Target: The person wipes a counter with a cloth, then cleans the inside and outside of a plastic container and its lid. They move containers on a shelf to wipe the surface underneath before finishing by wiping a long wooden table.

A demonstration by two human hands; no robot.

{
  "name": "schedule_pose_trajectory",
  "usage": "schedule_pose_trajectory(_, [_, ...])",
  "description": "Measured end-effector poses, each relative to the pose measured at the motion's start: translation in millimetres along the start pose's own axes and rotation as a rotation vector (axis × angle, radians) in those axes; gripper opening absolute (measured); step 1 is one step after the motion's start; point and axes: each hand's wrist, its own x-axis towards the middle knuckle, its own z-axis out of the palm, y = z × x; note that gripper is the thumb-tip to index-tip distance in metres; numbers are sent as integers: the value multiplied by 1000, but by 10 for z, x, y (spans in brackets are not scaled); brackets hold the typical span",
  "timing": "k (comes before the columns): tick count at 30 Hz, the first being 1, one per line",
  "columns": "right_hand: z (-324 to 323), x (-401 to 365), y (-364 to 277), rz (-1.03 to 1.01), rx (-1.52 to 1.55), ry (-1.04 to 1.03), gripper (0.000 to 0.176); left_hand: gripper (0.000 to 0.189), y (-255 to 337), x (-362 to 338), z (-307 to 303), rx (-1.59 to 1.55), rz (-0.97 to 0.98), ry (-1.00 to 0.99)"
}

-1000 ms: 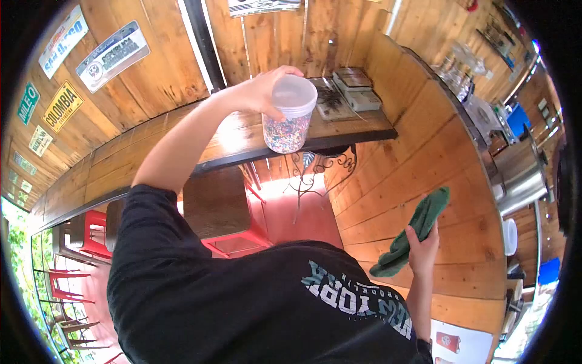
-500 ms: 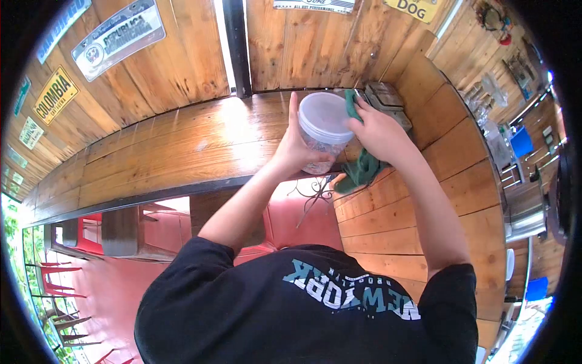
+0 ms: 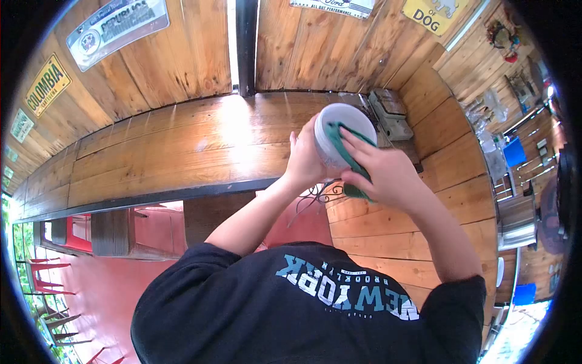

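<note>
A round clear plastic jar (image 3: 325, 145) with a whitish lid (image 3: 348, 114) is held up in front of me, its lid tilted toward my face. My left hand (image 3: 306, 161) is wrapped around its left side, the thumb pointing up. My right hand (image 3: 382, 170) presses a dark green cloth (image 3: 339, 138) flat onto the lid. Part of the cloth hangs below the fingers, beside the jar. What the jar contains is mostly hidden by the hands and cloth.
A long varnished wooden counter (image 3: 151, 158) runs along the plank wall. Grey metal boxes (image 3: 391, 112) stand at its right end, near a curved wooden partition (image 3: 418, 224). Below are a red floor (image 3: 121, 291) and dark stools (image 3: 112, 233). Licence plates (image 3: 48, 84) hang on the wall.
The jar has moved slightly right and its lid now tips more toward me. My right hand has slid the cloth from the lid's right rim onto its top.
</note>
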Motion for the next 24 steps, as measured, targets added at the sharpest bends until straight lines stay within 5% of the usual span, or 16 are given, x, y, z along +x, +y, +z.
schedule_pose_trajectory(3, [-23, -208, 118, 76, -52, -23, 74, 115, -11, -40, 24, 96, 124, 82])
schedule_pose_trajectory(8, [76, 285, 344, 162, -76, 57, 81, 118, -112, 31, 104, -25, 70, 99])
schedule_pose_trajectory(14, [-168, 191, -279, 86, -35, -122, 90, 124, -132, -37, 125, 193, -4, 46])
schedule_pose_trajectory(18, [-30, -31, 347, 157, -52, -41, 89, 123, -57, -7, 56, 119, -18, 37])
schedule_pose_trajectory(24, [-96, 743, 72, 273, -179, -165, 85, 122, -35, 41, 21, 226, 16, -15])
